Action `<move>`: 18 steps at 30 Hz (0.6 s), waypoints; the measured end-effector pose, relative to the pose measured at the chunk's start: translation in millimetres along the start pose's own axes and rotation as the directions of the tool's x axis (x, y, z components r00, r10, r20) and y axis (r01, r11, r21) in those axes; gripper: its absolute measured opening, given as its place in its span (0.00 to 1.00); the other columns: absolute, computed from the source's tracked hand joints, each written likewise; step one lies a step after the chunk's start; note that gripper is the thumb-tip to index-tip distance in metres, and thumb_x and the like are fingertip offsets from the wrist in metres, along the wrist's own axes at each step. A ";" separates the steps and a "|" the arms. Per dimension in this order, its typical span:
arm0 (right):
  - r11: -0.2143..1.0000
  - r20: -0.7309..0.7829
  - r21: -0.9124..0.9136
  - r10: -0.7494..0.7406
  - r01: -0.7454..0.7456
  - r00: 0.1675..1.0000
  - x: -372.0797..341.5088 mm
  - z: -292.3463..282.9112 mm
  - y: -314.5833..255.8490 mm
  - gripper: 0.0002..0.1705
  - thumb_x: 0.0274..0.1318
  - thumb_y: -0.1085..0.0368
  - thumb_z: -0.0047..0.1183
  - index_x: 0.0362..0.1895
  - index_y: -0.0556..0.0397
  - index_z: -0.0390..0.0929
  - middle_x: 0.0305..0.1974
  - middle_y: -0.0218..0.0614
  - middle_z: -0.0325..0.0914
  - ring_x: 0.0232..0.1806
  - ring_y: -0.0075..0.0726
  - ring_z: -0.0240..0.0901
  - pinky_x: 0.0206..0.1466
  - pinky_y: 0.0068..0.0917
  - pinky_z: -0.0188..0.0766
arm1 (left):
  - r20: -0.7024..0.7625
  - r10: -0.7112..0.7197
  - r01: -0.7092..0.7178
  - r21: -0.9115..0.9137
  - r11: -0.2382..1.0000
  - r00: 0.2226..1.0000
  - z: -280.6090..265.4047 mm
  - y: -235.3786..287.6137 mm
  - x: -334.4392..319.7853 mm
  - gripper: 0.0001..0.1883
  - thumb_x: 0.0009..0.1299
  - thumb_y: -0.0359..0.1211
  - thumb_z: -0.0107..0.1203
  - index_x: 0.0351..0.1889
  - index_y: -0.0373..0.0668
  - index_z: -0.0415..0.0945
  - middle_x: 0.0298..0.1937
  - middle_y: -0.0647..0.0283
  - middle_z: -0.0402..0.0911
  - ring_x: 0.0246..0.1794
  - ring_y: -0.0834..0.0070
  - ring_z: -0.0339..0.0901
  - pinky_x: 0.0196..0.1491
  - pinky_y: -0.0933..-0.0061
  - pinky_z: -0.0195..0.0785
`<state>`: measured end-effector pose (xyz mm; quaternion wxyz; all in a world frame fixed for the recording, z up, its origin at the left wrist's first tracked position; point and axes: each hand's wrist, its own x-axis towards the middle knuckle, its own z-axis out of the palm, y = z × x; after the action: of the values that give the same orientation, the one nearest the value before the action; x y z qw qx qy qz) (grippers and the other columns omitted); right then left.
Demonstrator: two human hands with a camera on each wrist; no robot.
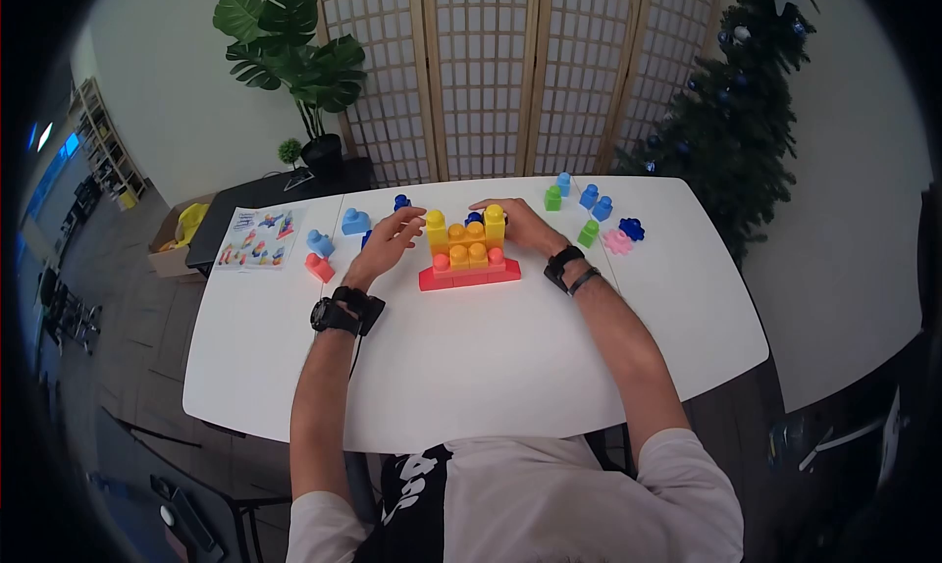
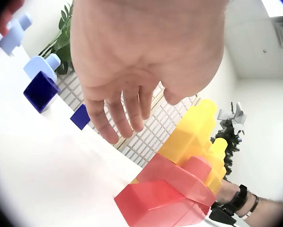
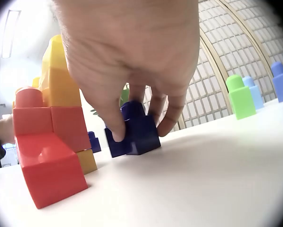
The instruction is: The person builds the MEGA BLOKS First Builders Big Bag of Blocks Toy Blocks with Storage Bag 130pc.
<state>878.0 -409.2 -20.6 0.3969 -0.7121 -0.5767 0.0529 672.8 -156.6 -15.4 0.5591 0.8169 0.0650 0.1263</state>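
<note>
A structure of building blocks stands upright on the white table, with a red base, orange blocks above it and a yellow tower on either side. Behind its right side, my right hand pinches a dark blue building block between thumb and fingers, close over the tabletop in the right wrist view. My left hand hovers beside the left yellow tower with loosely bent fingers and nothing in its grasp. Dark blue blocks lie beyond that hand in the left wrist view.
Light blue blocks and a red block lie at the left, near a printed sheet. At the right are green and blue blocks, plus pink and dark blue flower-shaped pieces. A folding screen stands behind.
</note>
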 end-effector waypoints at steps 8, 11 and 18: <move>0.987 0.059 0.098 0.123 -0.128 0.991 6.4 5.7 0.4 0.23 0.61 0.75 0.68 0.62 0.53 0.85 0.53 0.42 0.90 0.54 0.38 0.86 0.60 0.35 0.81 | 0.113 0.183 -0.206 0.247 0.947 0.977 15.0 0.2 25.8 0.27 0.76 0.28 0.63 0.74 0.51 0.77 0.64 0.59 0.85 0.55 0.66 0.84 0.59 0.67 0.79; 0.964 0.121 0.158 0.197 -0.214 0.973 5.9 4.6 -6.7 0.21 0.62 0.74 0.67 0.60 0.54 0.86 0.54 0.42 0.90 0.54 0.37 0.86 0.61 0.35 0.81 | 0.209 0.213 -0.268 0.284 0.921 0.954 20.2 -5.8 34.5 0.23 0.74 0.26 0.64 0.68 0.46 0.81 0.59 0.59 0.89 0.55 0.67 0.85 0.60 0.66 0.79; 0.982 0.187 0.123 0.116 -0.140 0.976 -0.5 6.8 -0.8 0.24 0.71 0.73 0.59 0.69 0.55 0.80 0.59 0.42 0.88 0.57 0.35 0.84 0.65 0.31 0.78 | 0.101 0.126 -0.152 0.310 0.939 0.987 13.5 -6.9 25.2 0.21 0.70 0.28 0.68 0.62 0.39 0.85 0.54 0.57 0.91 0.52 0.65 0.87 0.60 0.67 0.78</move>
<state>873.6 -406.1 -24.9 0.3867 -0.7117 -0.5578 0.1812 700.9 -159.9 -23.1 0.4126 0.9029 0.0042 0.1207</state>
